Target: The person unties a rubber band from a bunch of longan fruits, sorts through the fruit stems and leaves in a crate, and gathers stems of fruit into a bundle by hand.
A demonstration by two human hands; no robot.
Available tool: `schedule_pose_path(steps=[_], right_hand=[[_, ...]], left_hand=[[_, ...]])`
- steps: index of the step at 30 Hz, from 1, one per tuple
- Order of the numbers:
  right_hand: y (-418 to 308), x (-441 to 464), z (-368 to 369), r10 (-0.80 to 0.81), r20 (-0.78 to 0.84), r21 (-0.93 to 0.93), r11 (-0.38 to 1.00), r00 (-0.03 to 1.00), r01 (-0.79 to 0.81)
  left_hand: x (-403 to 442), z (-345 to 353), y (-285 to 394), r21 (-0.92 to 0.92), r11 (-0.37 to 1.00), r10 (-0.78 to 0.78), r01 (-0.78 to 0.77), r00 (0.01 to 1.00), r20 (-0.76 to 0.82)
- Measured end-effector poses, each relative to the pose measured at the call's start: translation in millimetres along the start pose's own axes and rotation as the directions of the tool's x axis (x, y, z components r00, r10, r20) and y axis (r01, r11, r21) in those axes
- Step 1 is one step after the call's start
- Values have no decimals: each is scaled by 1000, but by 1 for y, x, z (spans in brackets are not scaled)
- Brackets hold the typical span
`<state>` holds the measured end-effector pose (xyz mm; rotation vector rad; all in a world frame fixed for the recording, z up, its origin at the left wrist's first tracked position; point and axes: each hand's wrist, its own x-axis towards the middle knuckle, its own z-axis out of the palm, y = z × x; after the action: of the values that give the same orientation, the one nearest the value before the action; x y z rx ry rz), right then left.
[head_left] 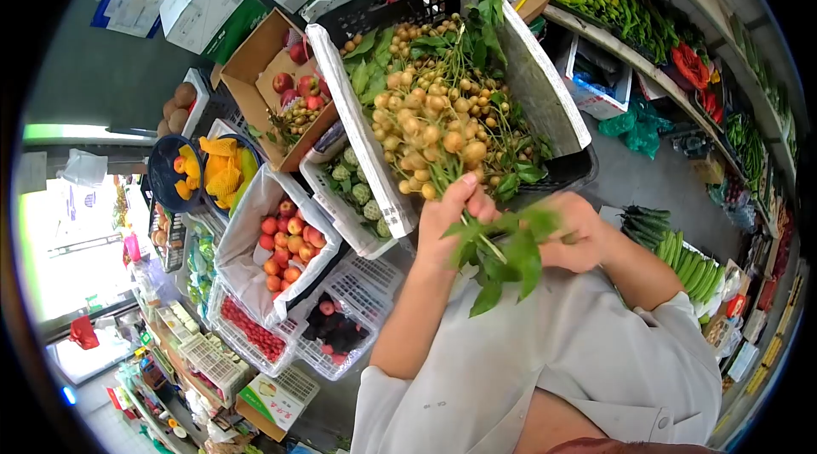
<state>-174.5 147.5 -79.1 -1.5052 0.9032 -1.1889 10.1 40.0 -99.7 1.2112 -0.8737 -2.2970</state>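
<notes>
My left hand [458,214] is closed around the stems of a bunch of small round yellow-brown fruit [430,118]. The fruit hangs out past the fist, over the crate, and green leaves [502,254] stick out on the near side. Curled at these leaves is my right hand [572,234], its fingers closed on the leafy end; leaf and fingertips are partly smeared by motion. Beneath the bunch, a black crate [396,1] lined with white board holds more of the same fruit with twigs and leaves.
Left of the crate are a cardboard box [242,71] of red fruit, a basket [383,243] of green knobbly fruit and a lined box [238,237] of peach-like fruit. Vegetable shelves [630,54] run along the right. Cucumbers [647,224] lie at lower right.
</notes>
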Motion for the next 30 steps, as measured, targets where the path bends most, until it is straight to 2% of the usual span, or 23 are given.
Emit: schedule_pose_path(steps=[1, 2, 4, 6, 7, 8, 10, 11, 12, 13, 14, 16, 17, 18, 19, 20, 22, 23, 24, 26, 27, 28, 30], right_hand=[[-6, -1, -4, 76, 125, 307, 945, 989, -111], [-9, -1, -4, 71, 121, 308, 946, 990, -105], [-14, -2, -3, 87, -105, 148, 986, 991, -71], [-17, 5, -20, 209, -359, -127, 955, 910, -269], [-7, 11, -31, 163, -467, -343, 873, 869, -348], [-8, 18, -44, 219, -469, -470, 758, 856, -452], [-4, 30, -62, 358, -400, -688, 490, 844, -535], [-4, 33, -65, 356, -413, -678, 494, 838, -544], [-4, 35, -67, 481, -349, -810, 276, 804, -517], [-3, 37, -69, 606, -306, -903, 58, 734, -425], [3, 39, -72, 606, -314, -897, 62, 731, -437], [28, 47, -80, 375, -346, -893, 149, 860, -424], [40, 55, -84, 373, -350, -891, 150, 859, -428], [55, 64, -88, 204, -267, -912, 263, 942, -315], [69, 71, -92, 18, -185, -920, 349, 982, -180], [86, 74, -96, 14, -188, -920, 348, 982, -181], [96, 86, -93, 368, -50, -905, 376, 929, -197], [99, 86, -89, 613, -173, -945, 117, 771, -305], [90, 91, -85, 608, -168, -946, 122, 776, -300], [76, 100, -84, 800, -204, -951, -26, 564, -307], [72, 102, -86, 718, -202, -929, 74, 667, -361], [75, 106, -88, 715, -201, -929, 78, 670, -362], [90, 122, -99, 365, -205, -953, 138, 908, -270]], left_hand=[[6, -4, -5, -204, 979, -7, 11, 1000, 20], [9, -7, -7, -398, 917, -12, 27, 999, 40], [4, -5, -3, -358, 934, 9, 4, 999, 33], [-2, -8, -3, -477, 879, 65, -11, 993, 97], [4, -16, -8, -494, 869, 93, 5, 980, 174], [3, -18, -12, -483, 875, 87, 10, 980, 179], [-3, -16, -13, -544, 839, 151, -20, 969, 197], [-5, -13, -12, -548, 836, 151, -30, 973, 177], [-6, -12, -11, -536, 844, 143, -22, 972, 185], [-6, -12, -11, -539, 841, 159, -52, 975, 154], [-8, -12, -12, -543, 836, 174, -81, 977, 121], [-4, -21, -18, -588, 807, 194, -47, 963, 189], [-3, -20, -18, -586, 809, 176, -49, 971, 161], [-2, -20, -19, -584, 810, 156, -50, 979, 134], [-1, -21, -20, -580, 813, 156, -48, 978, 138], [1, -22, -21, -586, 809, 146, -34, 979, 144], [0, -22, -21, -590, 807, 136, -23, 980, 148], [-1, -19, -19, -596, 802, 151, -43, 980, 133], [-2, -17, -18, -602, 796, 166, -64, 979, 115], [-5, -10, -12, -579, 811, 170, -88, 981, 89], [-7, -6, -10, -556, 825, 166, -102, 984, 66], [-7, -4, -8, -531, 839, 161, -114, 986, 43], [-3, -10, -12, -541, 835, 155, -103, 987, 51]])
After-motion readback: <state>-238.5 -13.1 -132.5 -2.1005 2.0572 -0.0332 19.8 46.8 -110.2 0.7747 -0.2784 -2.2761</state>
